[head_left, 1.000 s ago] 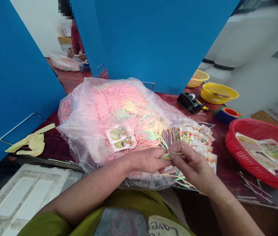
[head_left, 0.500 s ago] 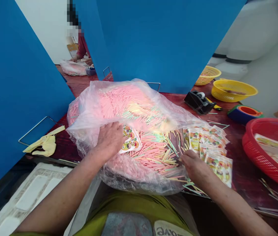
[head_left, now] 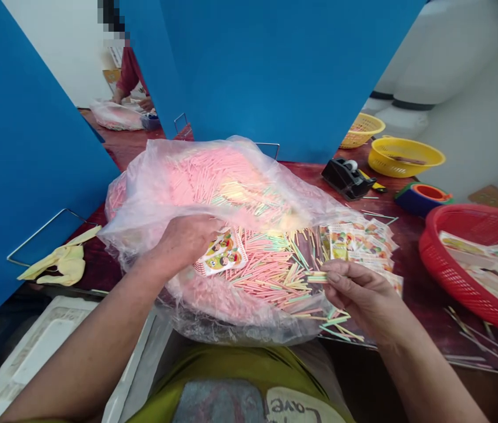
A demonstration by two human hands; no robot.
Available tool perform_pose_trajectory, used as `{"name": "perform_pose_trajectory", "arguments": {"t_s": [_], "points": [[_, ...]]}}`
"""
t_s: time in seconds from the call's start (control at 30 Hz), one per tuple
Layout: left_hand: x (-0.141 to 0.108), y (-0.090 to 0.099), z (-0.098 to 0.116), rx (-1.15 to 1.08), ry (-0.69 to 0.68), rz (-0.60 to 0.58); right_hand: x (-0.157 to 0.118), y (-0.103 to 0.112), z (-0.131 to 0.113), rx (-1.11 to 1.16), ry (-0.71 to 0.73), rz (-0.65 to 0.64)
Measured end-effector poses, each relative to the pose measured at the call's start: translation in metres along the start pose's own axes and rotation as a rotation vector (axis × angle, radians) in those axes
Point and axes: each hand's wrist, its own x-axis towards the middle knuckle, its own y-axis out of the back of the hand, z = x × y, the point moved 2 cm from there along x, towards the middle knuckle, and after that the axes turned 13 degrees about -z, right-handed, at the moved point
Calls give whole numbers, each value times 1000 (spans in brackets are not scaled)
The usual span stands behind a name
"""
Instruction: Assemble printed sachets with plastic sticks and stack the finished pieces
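A large clear plastic bag (head_left: pixel 143 170) lies open on the dark red table, full of thin pink, yellow and green sticks (head_left: pixel 271 273). My left hand (head_left: pixel 189 238) is over the bag's opening with its fingers curled at a printed packet (head_left: pixel 225 252); the fingertips are partly hidden. Between the thumb and fingers of my right hand (head_left: pixel 348 285) is a small bundle of sticks (head_left: pixel 316 277), held above the bag's right edge. Several printed packets (head_left: pixel 363 244) lie overlapped just behind that hand.
At the right stand a red basket (head_left: pixel 456 276) with packets, a yellow basket (head_left: pixel 407 157), tape rolls (head_left: pixel 423 198) and a black tape dispenser (head_left: pixel 348 178). A yellow glove (head_left: pixel 61 264) lies left. Blue partitions (head_left: pixel 258 70) rise behind; a person's hands (head_left: pixel 145 104) show beyond.
My right hand has lifted and turned, and the bundle of sticks now shows in its fingers. My left hand's fingers have curled, and more of the packet beside them is visible.
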Motion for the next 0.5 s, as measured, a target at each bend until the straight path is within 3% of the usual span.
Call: {"name": "perform_pose_trajectory", "arguments": {"t_s": [0.1,0.2,0.27,0.33,0.4,0.5], "points": [[-11,6,11,4,-3,199,-1,-1,0,-50,17,-16],[-12,3,30,-248,-95,351,-2,5,3,-476,181,27],[-6,-9,48,-469,-175,233,0,9,10,-867,285,60],[1,-26,66,-606,-171,44,2,11,21,-1155,314,35],[7,-42,79,-699,-99,-106,3,12,24,-1245,311,9],[8,-58,87,-849,-54,-188,-4,7,8,-1117,343,-1]]}}
